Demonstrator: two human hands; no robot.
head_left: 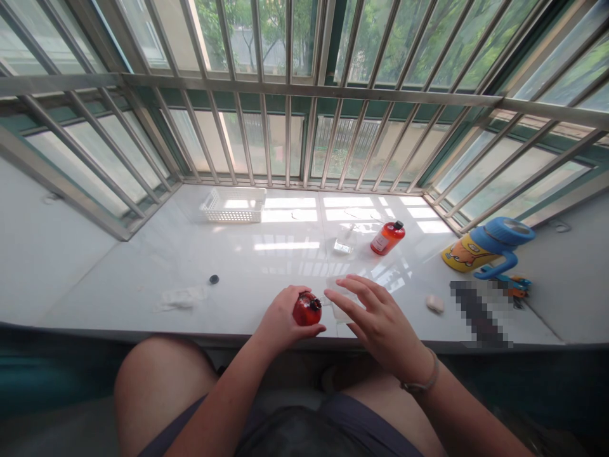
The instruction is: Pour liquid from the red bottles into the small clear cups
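Note:
A round, glossy red bottle (304,311) with a dark neck is near the front edge of the white ledge, and my left hand (280,320) is wrapped around its left side. Just to the right, my right hand (378,317) has its fingers extended and apart, holding nothing. Behind those fingers lies a clear container (339,310), partly hidden; whether my hand touches it I cannot tell. Farther back stand a small clear glass bottle (343,242) and a red bottle with a black cap (387,238). A small black cap (214,279) rests to the left.
A white perforated basket (234,206) sits by the barred window. Left of me lies a crumpled white tissue (181,298). On the right are a yellow-and-blue flask (485,247), a pale lump (434,304), a blurred-out dark object (480,315) and blue-orange tools (516,285).

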